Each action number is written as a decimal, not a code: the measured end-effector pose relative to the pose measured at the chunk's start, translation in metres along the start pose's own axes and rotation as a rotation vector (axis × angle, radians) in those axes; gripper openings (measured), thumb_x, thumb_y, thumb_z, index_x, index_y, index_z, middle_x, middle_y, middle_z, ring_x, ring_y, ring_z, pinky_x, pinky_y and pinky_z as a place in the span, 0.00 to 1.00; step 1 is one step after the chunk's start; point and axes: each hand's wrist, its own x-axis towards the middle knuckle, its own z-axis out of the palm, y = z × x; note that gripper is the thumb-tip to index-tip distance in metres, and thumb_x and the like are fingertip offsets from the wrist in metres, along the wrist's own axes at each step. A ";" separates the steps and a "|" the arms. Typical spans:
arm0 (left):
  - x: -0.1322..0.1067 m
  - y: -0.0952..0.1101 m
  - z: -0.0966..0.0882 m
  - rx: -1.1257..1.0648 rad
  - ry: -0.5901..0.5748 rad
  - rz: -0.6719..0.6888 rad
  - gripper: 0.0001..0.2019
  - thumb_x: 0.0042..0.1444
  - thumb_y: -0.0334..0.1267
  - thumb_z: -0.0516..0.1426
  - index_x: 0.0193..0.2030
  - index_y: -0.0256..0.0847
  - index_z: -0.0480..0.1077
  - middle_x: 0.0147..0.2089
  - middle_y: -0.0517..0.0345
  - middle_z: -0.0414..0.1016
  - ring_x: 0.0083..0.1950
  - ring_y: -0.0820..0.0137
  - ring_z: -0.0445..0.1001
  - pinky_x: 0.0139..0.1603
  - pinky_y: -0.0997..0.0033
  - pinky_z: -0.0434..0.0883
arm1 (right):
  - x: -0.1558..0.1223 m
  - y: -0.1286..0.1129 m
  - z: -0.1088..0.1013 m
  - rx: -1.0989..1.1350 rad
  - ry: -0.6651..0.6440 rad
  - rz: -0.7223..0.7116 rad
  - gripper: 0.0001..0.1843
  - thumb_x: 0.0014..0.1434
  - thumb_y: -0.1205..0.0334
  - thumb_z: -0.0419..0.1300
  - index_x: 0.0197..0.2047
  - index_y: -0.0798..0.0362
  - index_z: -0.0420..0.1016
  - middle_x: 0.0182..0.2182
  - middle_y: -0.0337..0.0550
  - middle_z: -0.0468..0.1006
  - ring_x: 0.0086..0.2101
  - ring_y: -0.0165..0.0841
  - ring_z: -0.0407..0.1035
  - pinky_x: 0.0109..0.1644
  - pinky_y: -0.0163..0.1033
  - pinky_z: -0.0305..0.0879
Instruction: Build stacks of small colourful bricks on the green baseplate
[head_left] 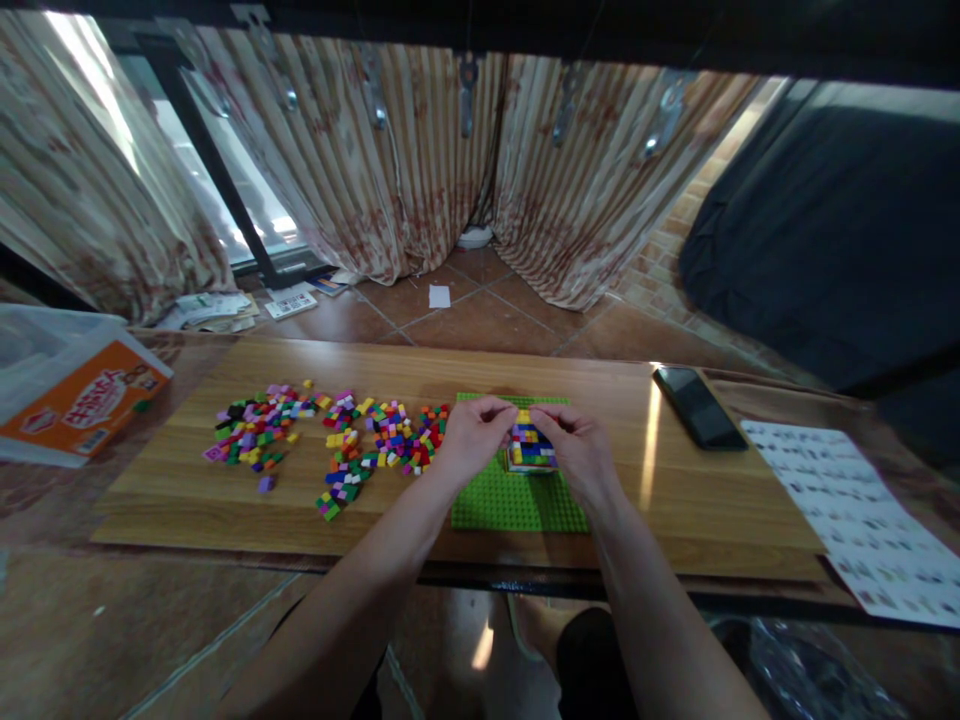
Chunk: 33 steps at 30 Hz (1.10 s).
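Note:
A small multicoloured structure of building bricks [534,452] stands on a green studded baseplate [487,505]. At its far edge, a yellow building brick [523,415] shows between the fingertips of both hands. My left hand [480,430] comes in from the left, with thumb and forefinger pinched together at the brick's left side. From the other side, my right hand [576,440] is closed in a pinch against its right side. The fingers hide part of the structure's far edge and right side.
Loose coloured bricks [255,430] lie in heaps left of the baseplate on the wooden board [600,385]. A black phone [699,408] and a printed sheet [855,510] are at the right. An orange-labelled plastic tub [82,400] stands at the left end.

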 end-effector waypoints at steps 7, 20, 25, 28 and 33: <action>0.001 -0.002 -0.001 -0.013 -0.013 0.024 0.08 0.49 0.39 0.60 0.30 0.35 0.76 0.19 0.63 0.69 0.20 0.77 0.64 0.23 0.77 0.62 | 0.000 -0.001 -0.001 -0.018 -0.005 -0.019 0.19 0.41 0.48 0.69 0.32 0.53 0.81 0.29 0.43 0.81 0.30 0.35 0.73 0.35 0.40 0.70; -0.002 0.000 0.002 0.016 0.019 -0.005 0.08 0.53 0.35 0.56 0.29 0.36 0.75 0.19 0.64 0.68 0.20 0.77 0.65 0.23 0.77 0.65 | -0.001 0.000 -0.002 0.008 -0.010 0.029 0.20 0.41 0.48 0.69 0.33 0.54 0.81 0.28 0.43 0.81 0.29 0.35 0.72 0.35 0.41 0.70; -0.003 -0.001 0.001 0.005 0.009 0.008 0.11 0.55 0.40 0.56 0.29 0.35 0.74 0.20 0.64 0.67 0.21 0.77 0.64 0.23 0.77 0.64 | -0.002 -0.001 -0.002 -0.004 -0.028 0.022 0.19 0.42 0.48 0.69 0.34 0.54 0.80 0.29 0.42 0.80 0.30 0.35 0.72 0.35 0.40 0.69; -0.002 -0.002 -0.001 0.013 -0.045 0.039 0.09 0.52 0.39 0.58 0.32 0.35 0.74 0.23 0.62 0.70 0.24 0.76 0.66 0.27 0.77 0.66 | -0.002 0.000 -0.003 -0.032 -0.027 -0.002 0.19 0.43 0.47 0.68 0.34 0.54 0.80 0.30 0.43 0.80 0.30 0.34 0.72 0.35 0.40 0.69; -0.001 -0.008 -0.005 0.101 -0.074 0.127 0.08 0.49 0.34 0.59 0.36 0.34 0.75 0.30 0.58 0.74 0.30 0.74 0.69 0.32 0.76 0.67 | -0.002 0.003 -0.003 -0.021 -0.041 -0.019 0.20 0.46 0.46 0.66 0.34 0.53 0.80 0.30 0.42 0.80 0.30 0.34 0.72 0.34 0.38 0.68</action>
